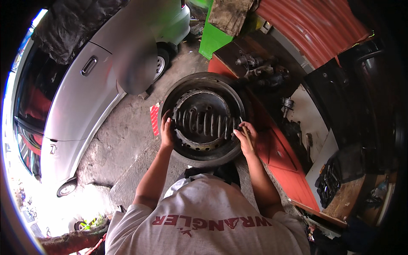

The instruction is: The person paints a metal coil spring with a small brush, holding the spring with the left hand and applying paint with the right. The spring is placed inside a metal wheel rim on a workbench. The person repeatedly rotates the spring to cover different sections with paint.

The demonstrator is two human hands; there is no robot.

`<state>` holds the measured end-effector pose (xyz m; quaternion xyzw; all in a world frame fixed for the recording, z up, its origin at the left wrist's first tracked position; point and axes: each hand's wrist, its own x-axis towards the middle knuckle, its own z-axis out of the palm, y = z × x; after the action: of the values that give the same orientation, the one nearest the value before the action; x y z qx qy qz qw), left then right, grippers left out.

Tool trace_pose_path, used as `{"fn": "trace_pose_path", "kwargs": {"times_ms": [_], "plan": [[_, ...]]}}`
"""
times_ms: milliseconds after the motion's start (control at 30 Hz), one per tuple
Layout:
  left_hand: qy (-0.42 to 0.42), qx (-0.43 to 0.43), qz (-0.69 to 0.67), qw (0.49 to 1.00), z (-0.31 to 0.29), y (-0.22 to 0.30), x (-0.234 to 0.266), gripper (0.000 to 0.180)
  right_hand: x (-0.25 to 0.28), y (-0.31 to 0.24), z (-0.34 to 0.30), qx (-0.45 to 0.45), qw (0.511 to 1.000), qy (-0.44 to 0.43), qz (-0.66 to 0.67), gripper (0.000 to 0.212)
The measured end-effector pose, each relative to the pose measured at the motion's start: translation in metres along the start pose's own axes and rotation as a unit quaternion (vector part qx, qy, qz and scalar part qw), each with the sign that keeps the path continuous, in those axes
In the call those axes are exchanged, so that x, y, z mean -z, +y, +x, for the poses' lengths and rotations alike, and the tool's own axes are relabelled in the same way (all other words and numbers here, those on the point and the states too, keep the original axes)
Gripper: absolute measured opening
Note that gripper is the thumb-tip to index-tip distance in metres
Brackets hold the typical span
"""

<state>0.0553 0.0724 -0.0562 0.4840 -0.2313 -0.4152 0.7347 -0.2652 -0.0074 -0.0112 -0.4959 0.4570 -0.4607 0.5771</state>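
Observation:
A dark coil spring (205, 123) lies crosswise over a steel wheel with a tyre (203, 159), directly in front of me. My left hand (167, 132) is closed at the spring's left end, its fingertips on the end coil. At the opposite end, my right hand (247, 140) grips a slim tool with a tan handle (248, 139). A thin pale tip shows above those fingers, close to the last coils; the tool's exact kind is unclear.
A silver car (85, 102) stands at the left. On the right, a red panel (280, 157) borders a bench with greasy metal parts (265, 70) and a black tool tray (328, 180). A red-and-white box (154, 119) lies beside the tyre. Behind it stands a green panel (214, 38).

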Motion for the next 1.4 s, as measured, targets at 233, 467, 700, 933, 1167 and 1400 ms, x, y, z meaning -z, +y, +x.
{"fn": "trace_pose_path", "kwargs": {"times_ms": [233,467,700,933,1167,1400], "plan": [[0.025,0.068,0.209,0.975,-0.010,0.017,-0.010,0.053,0.009,-0.015,-0.020,0.021,0.992,-0.038,-0.118,0.027],[-0.025,-0.265,0.447,0.854,-0.008,0.048,-0.061,0.061,0.014,-0.012,-0.030,0.046,0.987,-0.052,-0.146,0.025],[-0.256,-0.161,0.645,0.702,-0.013,0.044,-0.131,0.066,0.015,-0.018,-0.050,0.117,0.971,-0.066,-0.200,0.028],[-0.263,-0.157,0.658,0.688,-0.025,0.041,-0.125,0.057,0.036,-0.043,-0.027,0.036,0.999,-0.039,-0.005,0.032],[-0.209,-0.259,0.600,0.727,-0.024,0.024,-0.118,0.036,0.035,-0.072,-0.006,0.017,0.983,-0.113,-0.143,0.013],[-0.229,-0.259,0.614,0.709,-0.005,0.027,-0.120,0.027,0.031,-0.092,-0.001,0.041,0.968,-0.131,-0.212,0.014]]}}
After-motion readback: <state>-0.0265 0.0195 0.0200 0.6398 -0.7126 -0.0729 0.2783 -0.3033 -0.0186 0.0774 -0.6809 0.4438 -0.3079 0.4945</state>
